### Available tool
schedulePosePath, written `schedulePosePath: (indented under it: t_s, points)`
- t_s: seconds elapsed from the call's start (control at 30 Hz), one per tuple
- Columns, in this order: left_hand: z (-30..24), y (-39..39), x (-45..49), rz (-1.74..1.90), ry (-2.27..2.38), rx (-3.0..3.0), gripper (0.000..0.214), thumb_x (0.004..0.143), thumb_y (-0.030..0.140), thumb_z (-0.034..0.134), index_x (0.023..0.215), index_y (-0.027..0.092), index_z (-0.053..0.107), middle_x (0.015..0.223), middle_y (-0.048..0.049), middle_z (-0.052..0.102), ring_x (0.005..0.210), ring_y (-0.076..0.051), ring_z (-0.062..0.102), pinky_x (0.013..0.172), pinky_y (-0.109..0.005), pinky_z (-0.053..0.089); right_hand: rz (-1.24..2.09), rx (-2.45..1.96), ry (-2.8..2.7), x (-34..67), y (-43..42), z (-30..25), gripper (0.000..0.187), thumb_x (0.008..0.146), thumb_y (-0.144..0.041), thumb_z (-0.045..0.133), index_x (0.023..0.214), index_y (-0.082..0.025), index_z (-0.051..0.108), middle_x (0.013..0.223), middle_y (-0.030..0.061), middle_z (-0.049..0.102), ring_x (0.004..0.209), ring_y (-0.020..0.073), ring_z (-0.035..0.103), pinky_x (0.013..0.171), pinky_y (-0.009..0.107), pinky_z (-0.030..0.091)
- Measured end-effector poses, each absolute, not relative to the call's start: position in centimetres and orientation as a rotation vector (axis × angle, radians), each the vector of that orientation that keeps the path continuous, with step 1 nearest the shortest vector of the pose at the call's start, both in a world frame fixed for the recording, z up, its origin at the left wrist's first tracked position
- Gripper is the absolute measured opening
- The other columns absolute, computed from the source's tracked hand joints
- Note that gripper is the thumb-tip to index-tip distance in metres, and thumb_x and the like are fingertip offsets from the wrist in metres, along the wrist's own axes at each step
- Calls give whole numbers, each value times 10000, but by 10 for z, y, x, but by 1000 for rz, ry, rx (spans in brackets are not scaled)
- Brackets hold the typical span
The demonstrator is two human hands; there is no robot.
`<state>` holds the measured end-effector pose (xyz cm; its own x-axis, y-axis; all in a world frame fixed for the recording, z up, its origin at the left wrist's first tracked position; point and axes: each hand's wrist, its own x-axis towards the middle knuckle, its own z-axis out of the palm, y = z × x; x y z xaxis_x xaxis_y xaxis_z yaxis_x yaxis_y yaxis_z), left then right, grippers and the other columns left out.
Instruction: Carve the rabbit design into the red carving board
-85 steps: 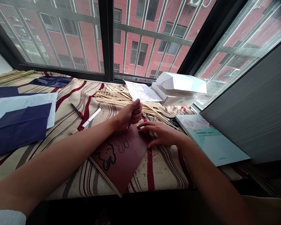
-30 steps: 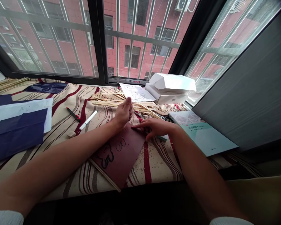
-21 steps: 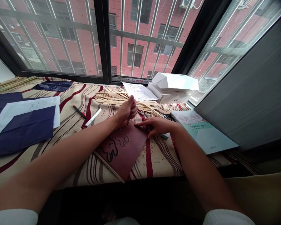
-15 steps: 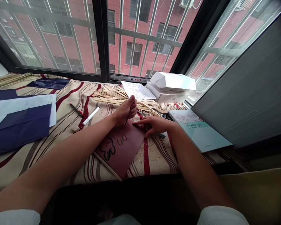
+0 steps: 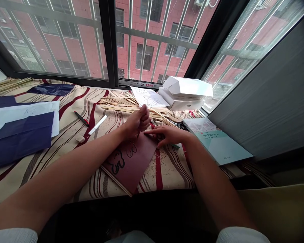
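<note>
On a striped cloth (image 5: 172, 172) beneath a barred window (image 5: 152, 40), the left hand (image 5: 137, 123) clenches a thin pointed tool (image 5: 138, 135) while the open right hand (image 5: 167, 135) rests on a maroon sheet (image 5: 131, 162).

Bright window (image 5: 152, 44) daylight, warped edges

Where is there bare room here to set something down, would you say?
Striped cloth lies open between the dark blue paper and the maroon sheet, and right of it. Pale wooden sticks and the white cardboard box crowd the back.
</note>
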<state>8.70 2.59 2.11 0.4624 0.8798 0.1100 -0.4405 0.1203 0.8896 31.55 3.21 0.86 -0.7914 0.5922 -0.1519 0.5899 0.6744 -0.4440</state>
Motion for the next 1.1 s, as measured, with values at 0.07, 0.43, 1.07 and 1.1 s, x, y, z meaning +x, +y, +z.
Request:
schedulePosePath:
  t_s: [0.07, 0.43, 1.07, 1.1]
  points:
    - [25, 28, 82, 1018, 485, 1046, 727, 1063, 726, 535, 581, 197, 406, 448, 85, 253, 367, -49, 191, 374, -179, 186, 759, -1013, -2866, 315, 31, 10, 859, 860, -370, 931, 1646, -340, 586, 1078, 32, 700, 927, 194, 587, 890, 315, 486]
    - [19, 32, 80, 1061, 492, 1061, 704, 1048, 707, 586, 599, 192, 419, 453, 84, 279, 376, -38, 183, 376, -153, 163, 778, -1024, -2880, 314, 28, 13, 845, 879, -376, 910, 1654, -334, 578, 1103, 41, 706, 949, 204, 604, 889, 325, 484]
    - [21, 40, 100, 1125, 733, 1053, 660, 1038, 617, 664, 593, 201, 411, 431, 87, 310, 329, -34, 218, 350, -180, 135, 739, -1023, -2893, 312, 27, 14, 849, 870, -371, 918, 1650, -324, 586, 1095, 56, 706, 947, 226, 626, 885, 332, 494]
    - [19, 42, 100, 1186, 758, 1033, 662, 1028, 641, 668, 606, 209, 398, 438, 91, 309, 330, -36, 217, 348, -188, 122, 747, -1029, -2891, 312, 27, 15, 852, 872, -370, 917, 1653, -327, 581, 1100, 56, 708, 946, 225, 627, 886, 331, 493]
